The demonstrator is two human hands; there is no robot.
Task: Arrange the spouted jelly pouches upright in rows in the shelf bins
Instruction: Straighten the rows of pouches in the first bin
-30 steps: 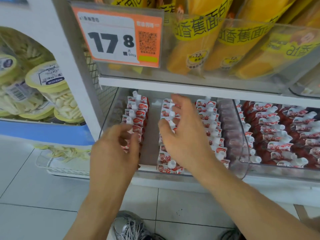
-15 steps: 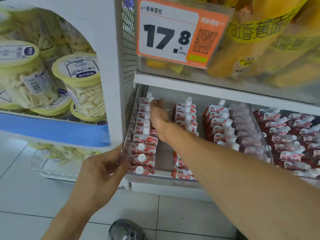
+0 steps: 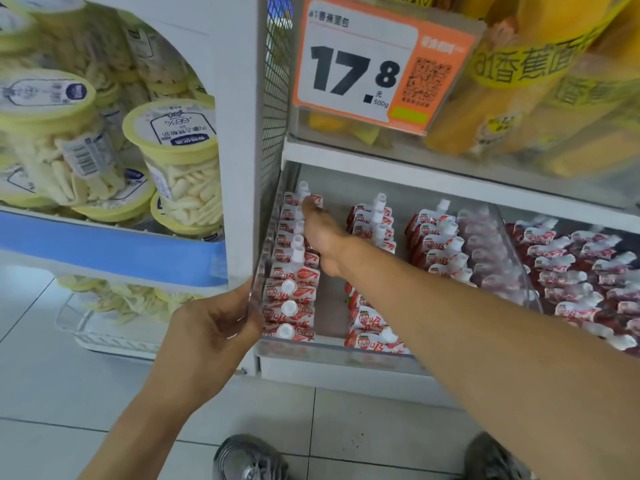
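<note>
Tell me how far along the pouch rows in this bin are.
Done: the left row stands upright against the clear bin wall, and the right row looks orderly. In hand: the right hand reaches to the back of the left row while the left hand grips the bin's front corner. Left: the middle row has a gap, and its front pouches lie tipped over.

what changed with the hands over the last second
The right hand left the middle row and reached deep along the left row of jelly pouches, its fingers now at the rearmost pouch. The left hand came off the left row's front pouches and took hold of the clear bin at its front left corner. The middle and right rows and the neighbouring bin's pouches look unchanged.
</note>
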